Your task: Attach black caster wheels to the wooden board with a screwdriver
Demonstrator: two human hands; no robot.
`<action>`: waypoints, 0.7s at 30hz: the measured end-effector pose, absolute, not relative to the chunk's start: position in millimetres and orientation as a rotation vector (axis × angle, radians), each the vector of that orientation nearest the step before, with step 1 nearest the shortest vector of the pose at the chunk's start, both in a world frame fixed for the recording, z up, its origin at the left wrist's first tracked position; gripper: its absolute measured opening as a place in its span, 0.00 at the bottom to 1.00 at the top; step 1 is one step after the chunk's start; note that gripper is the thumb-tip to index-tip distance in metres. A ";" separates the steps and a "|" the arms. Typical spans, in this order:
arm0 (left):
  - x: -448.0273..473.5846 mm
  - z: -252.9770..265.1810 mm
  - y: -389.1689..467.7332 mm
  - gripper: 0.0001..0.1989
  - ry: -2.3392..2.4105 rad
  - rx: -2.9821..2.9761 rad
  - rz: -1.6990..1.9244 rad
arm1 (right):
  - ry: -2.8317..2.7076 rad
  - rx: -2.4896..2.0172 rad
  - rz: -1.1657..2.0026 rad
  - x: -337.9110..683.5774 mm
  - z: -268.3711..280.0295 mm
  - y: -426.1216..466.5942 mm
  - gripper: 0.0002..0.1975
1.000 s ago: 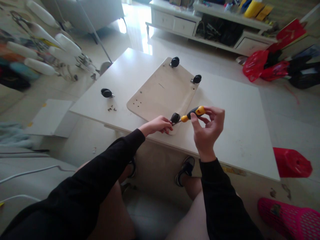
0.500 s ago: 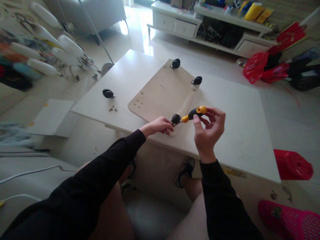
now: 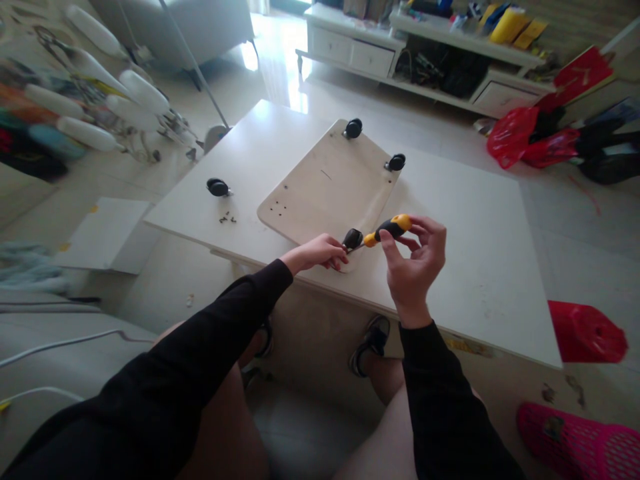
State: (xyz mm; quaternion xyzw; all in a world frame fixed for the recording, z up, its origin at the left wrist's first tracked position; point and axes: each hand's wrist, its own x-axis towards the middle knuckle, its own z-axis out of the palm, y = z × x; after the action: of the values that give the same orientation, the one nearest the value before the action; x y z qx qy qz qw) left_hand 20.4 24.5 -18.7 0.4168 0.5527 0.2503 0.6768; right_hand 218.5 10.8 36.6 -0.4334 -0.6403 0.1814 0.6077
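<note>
A pale board (image 3: pixel 320 183) lies on the white table, with two black caster wheels (image 3: pixel 353 128) on its far end. Another caster wheel (image 3: pixel 353 239) stands on its near corner. At the base of this caster, the fingers of my left hand (image 3: pixel 323 253) are closed; the exact contact is hidden. My right hand (image 3: pixel 417 267) grips a yellow and black screwdriver (image 3: pixel 390 229) by its handle. Its shaft slants down left to the caster's base, by my left fingertips; the tip is hidden. The board's left corner has several holes.
On the white table (image 3: pixel 465 247) left of the board lie a loose caster wheel (image 3: pixel 218 187) and several small screws (image 3: pixel 227 218). A red stool-like object (image 3: pixel 587 331) stands by the table's right end. Beyond is a white cabinet (image 3: pixel 350 50).
My right hand has shifted slightly left, its thumb further along the screwdriver's handle, and the handle has turned a little. My left hand stays at the caster.
</note>
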 end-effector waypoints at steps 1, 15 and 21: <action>20.4 -19.5 24.6 0.04 1.240 0.937 0.563 | -1.477 -1.010 0.412 218.5 36.1 10.8 0.21; 22.0 -16.6 24.4 0.04 1.247 0.914 0.571 | -1.518 -0.967 0.461 219.4 36.0 10.8 0.20; 21.7 -16.3 24.1 0.04 1.244 0.918 0.576 | -1.514 -1.037 0.382 218.9 36.7 10.2 0.22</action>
State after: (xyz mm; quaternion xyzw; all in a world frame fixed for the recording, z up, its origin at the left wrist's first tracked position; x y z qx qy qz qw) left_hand 21.7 24.1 -16.3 0.4087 0.5540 0.2566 0.6784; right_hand 218.9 10.2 36.7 -0.4457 -0.6510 0.1643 0.5921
